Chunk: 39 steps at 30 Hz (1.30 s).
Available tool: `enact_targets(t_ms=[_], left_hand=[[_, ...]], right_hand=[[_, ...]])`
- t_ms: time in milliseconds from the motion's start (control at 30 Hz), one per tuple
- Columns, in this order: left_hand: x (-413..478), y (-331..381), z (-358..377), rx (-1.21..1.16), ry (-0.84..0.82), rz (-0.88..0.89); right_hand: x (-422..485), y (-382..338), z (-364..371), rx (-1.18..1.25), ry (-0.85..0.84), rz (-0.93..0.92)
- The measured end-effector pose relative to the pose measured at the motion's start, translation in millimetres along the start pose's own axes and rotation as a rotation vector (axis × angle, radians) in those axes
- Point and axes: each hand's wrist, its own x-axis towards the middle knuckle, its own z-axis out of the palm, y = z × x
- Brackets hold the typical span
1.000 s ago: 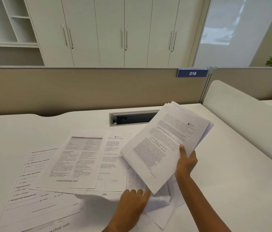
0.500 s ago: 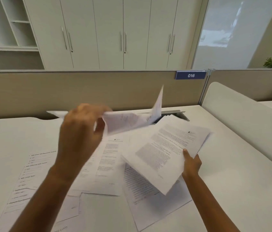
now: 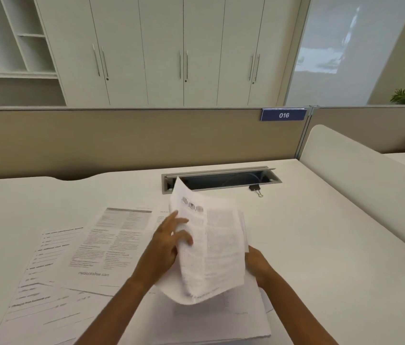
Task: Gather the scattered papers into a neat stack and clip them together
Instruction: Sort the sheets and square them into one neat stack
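A bundle of printed sheets [image 3: 212, 247] is raised above the white desk [image 3: 320, 245], tilted and bent. My left hand [image 3: 165, 247] holds its left edge, with fingers spread over the top page. My right hand [image 3: 256, 265] grips the right edge from behind, mostly hidden by the paper. More printed sheets [image 3: 101, 247] lie overlapping on the desk to the left, and further sheets [image 3: 211, 322] lie flat under the bundle. A black binder clip [image 3: 256, 189] lies far off, beside the cable slot.
An open cable slot [image 3: 221, 180] is set into the desk at the back. A beige partition [image 3: 121, 140] with a blue 016 tag [image 3: 283, 115] closes the far side. A white rounded divider [image 3: 360, 175] borders the right.
My left hand, which held a single sheet up high, has brought it down onto the bundle in my right hand. The bundle now stands more upright between both hands.
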Motion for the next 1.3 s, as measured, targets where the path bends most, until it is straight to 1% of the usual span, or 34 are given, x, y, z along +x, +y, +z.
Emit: enact_targets(t_ms=[67, 167, 233, 267, 300, 367, 433, 533, 600, 633, 667, 733, 767, 800, 967, 1067, 1133, 1200, 1300], left_hand=[[-14.0, -14.5, 17.4, -0.004, -0.061, -0.080], [-29.0, -30.2, 35.4, -0.031, -0.060, -0.198], [-35.5, -34.3, 40.6, -0.115, -0.063, -0.356], [-39.9, -36.8, 43.8, -0.138, -0.098, -0.422], [-44.9, -39.1, 47.7, -0.108, -0.163, -0.457], [-57.1, -44.4, 56.4, 0.020, -0.280, -0.441], [-64.7, -44.4, 62.2, 0.082, -0.303, -0.398], [-65.8, -39.0, 64.1, 0.105, -0.317, -0.383], [-60.8, -34.7, 61.3, 0.071, -0.265, -0.408], [-57.1, -32.3, 58.8, 0.016, -0.183, -0.451], [-52.5, -30.9, 55.1, -0.067, -0.071, -0.522], [-37.9, -27.5, 41.6, -0.295, 0.124, -0.727], [-28.7, -25.1, 33.3, -0.415, 0.185, -0.802], [-19.1, -23.9, 25.0, -0.511, 0.218, -0.821], [17.4, -13.7, -23.3, -0.765, 0.335, -0.636], [23.6, -6.0, -47.6, -0.929, 0.325, -0.548], [22.8, -1.7, -55.3, -0.989, 0.295, -0.533], [20.8, 1.2, -56.3, -0.996, 0.245, -0.536], [18.7, 0.7, -51.0, -0.974, 0.197, -0.578]], right_hand=[[0.0, 2.2, 1.9, 0.019, -0.038, 0.022], [-0.2, 3.6, 2.4, 0.037, -0.096, 0.039], [0.2, 4.1, 2.6, 0.018, -0.085, 0.048], [1.5, 5.2, 2.0, 0.010, -0.061, 0.055], [2.6, 6.5, 1.5, 0.007, -0.037, 0.066], [3.3, 8.9, 2.3, 0.005, -0.025, 0.086], [1.4, 10.1, 6.2, -0.036, -0.032, 0.057], [1.8, 14.0, 10.2, -0.137, -0.015, -0.066], [1.4, 13.9, 10.5, -0.149, 0.008, -0.116], [-0.2, 11.8, 10.7, -0.125, 0.011, -0.138], [-1.5, 8.4, 11.0, -0.090, 0.006, -0.163], [-5.0, -1.1, 12.3, -0.018, -0.012, -0.222], [-6.7, -7.3, 13.9, 0.021, -0.017, -0.260], [-8.4, -14.5, 15.8, 0.061, -0.016, -0.306], [-15.4, -56.4, 28.1, 0.141, 0.078, -0.532], [-17.2, -70.3, 34.4, 0.072, 0.068, -0.637], [-21.5, -74.0, 39.4, 0.030, 0.043, -0.694], [-23.8, -75.0, 43.0, 0.023, 0.036, -0.721], [-26.0, -73.6, 47.4, 0.019, 0.095, -0.766]])
